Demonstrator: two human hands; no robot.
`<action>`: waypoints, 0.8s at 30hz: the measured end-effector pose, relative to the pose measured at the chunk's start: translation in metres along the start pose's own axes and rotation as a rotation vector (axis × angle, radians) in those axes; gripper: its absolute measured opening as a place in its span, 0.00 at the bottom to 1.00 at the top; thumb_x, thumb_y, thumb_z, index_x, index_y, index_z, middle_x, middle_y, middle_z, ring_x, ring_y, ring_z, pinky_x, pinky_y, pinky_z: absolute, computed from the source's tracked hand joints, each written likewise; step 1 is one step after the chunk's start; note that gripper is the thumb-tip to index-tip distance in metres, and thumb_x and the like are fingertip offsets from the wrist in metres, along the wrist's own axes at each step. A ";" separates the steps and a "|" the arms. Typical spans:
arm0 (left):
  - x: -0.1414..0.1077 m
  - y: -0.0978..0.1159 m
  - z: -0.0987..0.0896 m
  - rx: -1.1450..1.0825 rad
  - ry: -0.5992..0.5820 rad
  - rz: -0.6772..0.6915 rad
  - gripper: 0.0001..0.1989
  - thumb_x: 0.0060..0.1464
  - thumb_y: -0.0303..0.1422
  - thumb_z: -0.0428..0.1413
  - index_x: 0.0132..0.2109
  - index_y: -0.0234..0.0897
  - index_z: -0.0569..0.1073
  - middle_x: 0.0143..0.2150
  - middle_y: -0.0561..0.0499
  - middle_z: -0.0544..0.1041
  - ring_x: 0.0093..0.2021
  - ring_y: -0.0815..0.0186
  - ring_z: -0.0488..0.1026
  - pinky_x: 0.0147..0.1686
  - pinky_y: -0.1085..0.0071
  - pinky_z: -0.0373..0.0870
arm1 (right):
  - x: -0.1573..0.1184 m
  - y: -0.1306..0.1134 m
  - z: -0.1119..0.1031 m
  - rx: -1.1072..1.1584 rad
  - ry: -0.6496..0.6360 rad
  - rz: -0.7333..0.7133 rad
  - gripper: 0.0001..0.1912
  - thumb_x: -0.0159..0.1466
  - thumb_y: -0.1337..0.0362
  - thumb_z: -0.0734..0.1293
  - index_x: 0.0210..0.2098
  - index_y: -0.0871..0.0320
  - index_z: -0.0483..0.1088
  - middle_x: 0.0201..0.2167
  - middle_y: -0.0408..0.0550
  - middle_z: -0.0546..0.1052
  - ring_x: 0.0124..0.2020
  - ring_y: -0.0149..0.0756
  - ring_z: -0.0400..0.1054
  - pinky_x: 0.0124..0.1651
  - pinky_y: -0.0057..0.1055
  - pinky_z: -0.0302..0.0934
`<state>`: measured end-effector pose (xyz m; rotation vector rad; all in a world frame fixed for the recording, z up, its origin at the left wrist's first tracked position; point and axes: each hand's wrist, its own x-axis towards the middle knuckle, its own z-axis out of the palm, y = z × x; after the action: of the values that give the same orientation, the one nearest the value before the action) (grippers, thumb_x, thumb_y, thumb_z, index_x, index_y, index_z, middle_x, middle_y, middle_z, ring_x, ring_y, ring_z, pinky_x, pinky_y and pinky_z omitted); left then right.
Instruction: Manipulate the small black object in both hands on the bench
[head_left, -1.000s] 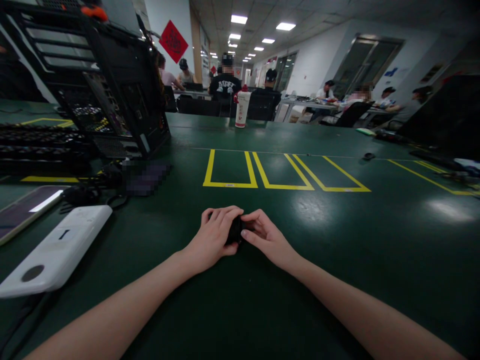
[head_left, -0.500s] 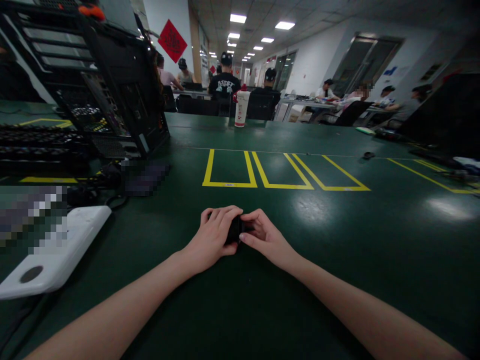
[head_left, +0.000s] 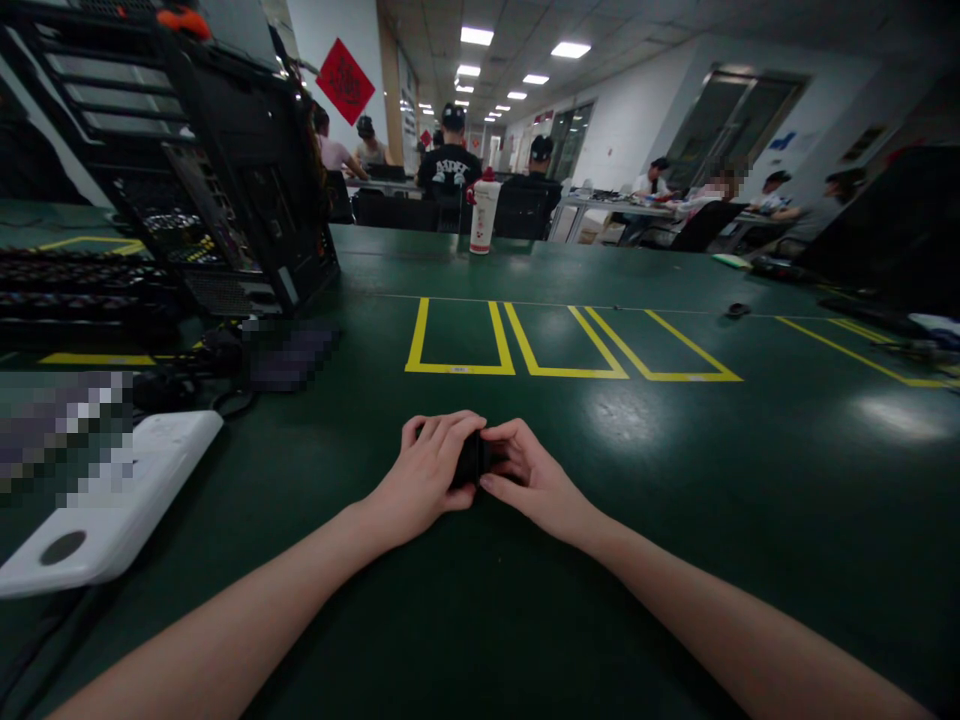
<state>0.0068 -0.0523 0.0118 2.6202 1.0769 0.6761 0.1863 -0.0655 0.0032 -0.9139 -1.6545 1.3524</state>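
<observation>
A small black object [head_left: 471, 460] sits between my hands over the green tabletop [head_left: 480, 610]; its kind cannot be made out, since fingers cover most of it. My left hand [head_left: 433, 465] is wrapped over its left side, fingers on top and thumb below. On its right edge, the fingertips and thumb of my right hand [head_left: 536, 475] are curled in against it. Beyond the hands, yellow tape outlines [head_left: 460, 370] mark the tabletop.
An open black computer case [head_left: 255, 190] stands at the left. A white device [head_left: 150, 500] with a cable lies nearer on that side. Farther back is a white cup [head_left: 482, 215] with red parts. A small black ring-like item [head_left: 737, 311] rests to the right. Several people sit in the background.
Both hands hold nearly the same place and grip. The right thumb has shifted very slightly along the black object's edge.
</observation>
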 end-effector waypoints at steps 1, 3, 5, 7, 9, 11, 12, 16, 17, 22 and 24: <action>0.000 0.000 0.000 0.002 -0.002 -0.001 0.31 0.47 0.27 0.54 0.56 0.40 0.50 0.55 0.44 0.60 0.55 0.56 0.58 0.52 0.54 0.50 | 0.000 0.000 0.000 0.000 0.005 0.001 0.16 0.56 0.71 0.65 0.42 0.53 0.59 0.43 0.44 0.65 0.49 0.35 0.61 0.48 0.35 0.60; 0.000 0.000 0.000 0.005 -0.009 -0.005 0.30 0.47 0.28 0.54 0.56 0.40 0.50 0.55 0.44 0.60 0.55 0.56 0.58 0.52 0.54 0.50 | 0.000 -0.001 0.001 0.012 0.009 0.012 0.14 0.57 0.69 0.64 0.41 0.53 0.59 0.42 0.44 0.65 0.48 0.34 0.62 0.48 0.35 0.60; 0.000 -0.001 0.000 0.006 -0.015 -0.009 0.30 0.48 0.29 0.54 0.56 0.39 0.50 0.55 0.44 0.60 0.55 0.56 0.58 0.53 0.54 0.49 | 0.000 -0.002 0.001 0.030 0.005 0.024 0.11 0.58 0.68 0.63 0.41 0.53 0.59 0.41 0.44 0.66 0.48 0.34 0.62 0.48 0.36 0.60; 0.000 -0.001 0.001 0.006 -0.016 -0.009 0.30 0.48 0.29 0.54 0.56 0.39 0.50 0.56 0.44 0.60 0.55 0.57 0.57 0.53 0.54 0.49 | 0.000 -0.003 0.001 0.036 0.003 0.022 0.11 0.59 0.68 0.63 0.41 0.53 0.59 0.41 0.44 0.66 0.48 0.34 0.62 0.49 0.35 0.60; 0.001 0.000 0.001 0.006 -0.007 -0.008 0.30 0.47 0.28 0.54 0.56 0.39 0.50 0.55 0.44 0.60 0.55 0.57 0.57 0.52 0.54 0.50 | 0.001 -0.003 0.001 0.026 0.008 0.011 0.12 0.58 0.68 0.63 0.42 0.53 0.59 0.42 0.44 0.66 0.47 0.33 0.62 0.49 0.35 0.60; 0.001 0.000 0.001 0.006 0.002 -0.005 0.30 0.47 0.27 0.54 0.55 0.39 0.50 0.55 0.44 0.60 0.55 0.56 0.58 0.52 0.55 0.50 | 0.001 -0.003 0.000 0.010 0.011 0.010 0.15 0.58 0.69 0.63 0.45 0.53 0.59 0.44 0.45 0.65 0.48 0.33 0.62 0.50 0.36 0.59; 0.001 0.000 0.001 0.006 0.004 -0.003 0.30 0.47 0.27 0.54 0.55 0.39 0.50 0.55 0.44 0.60 0.55 0.56 0.58 0.52 0.55 0.50 | 0.001 -0.003 0.000 0.002 0.010 0.015 0.17 0.58 0.69 0.63 0.46 0.52 0.58 0.45 0.45 0.65 0.48 0.34 0.62 0.51 0.37 0.59; 0.000 0.001 0.000 -0.001 -0.009 -0.005 0.30 0.48 0.28 0.54 0.56 0.40 0.50 0.55 0.44 0.60 0.55 0.57 0.58 0.52 0.54 0.49 | 0.001 -0.001 -0.001 0.003 -0.016 0.021 0.16 0.58 0.69 0.63 0.46 0.53 0.58 0.45 0.46 0.65 0.49 0.35 0.61 0.50 0.37 0.59; 0.000 0.001 0.000 -0.003 -0.013 -0.008 0.30 0.47 0.28 0.54 0.56 0.40 0.50 0.55 0.44 0.60 0.55 0.57 0.58 0.52 0.54 0.49 | 0.001 0.000 -0.001 0.008 -0.020 0.012 0.16 0.58 0.69 0.64 0.45 0.53 0.59 0.44 0.45 0.65 0.49 0.35 0.62 0.50 0.37 0.60; 0.000 0.000 0.000 0.001 -0.021 -0.014 0.31 0.47 0.28 0.54 0.56 0.40 0.49 0.56 0.44 0.59 0.55 0.57 0.57 0.53 0.54 0.49 | 0.000 0.000 0.000 0.035 -0.006 -0.004 0.14 0.57 0.70 0.64 0.41 0.53 0.59 0.42 0.44 0.66 0.48 0.34 0.62 0.48 0.35 0.60; 0.000 0.000 0.000 -0.003 -0.020 -0.015 0.30 0.48 0.29 0.54 0.56 0.40 0.49 0.56 0.44 0.59 0.55 0.56 0.57 0.53 0.54 0.49 | 0.000 -0.001 0.000 0.053 -0.001 0.009 0.12 0.58 0.68 0.64 0.41 0.54 0.59 0.41 0.44 0.66 0.47 0.33 0.63 0.49 0.35 0.60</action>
<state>0.0067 -0.0521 0.0117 2.6082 1.0872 0.6461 0.1860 -0.0658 0.0040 -0.8913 -1.6095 1.3960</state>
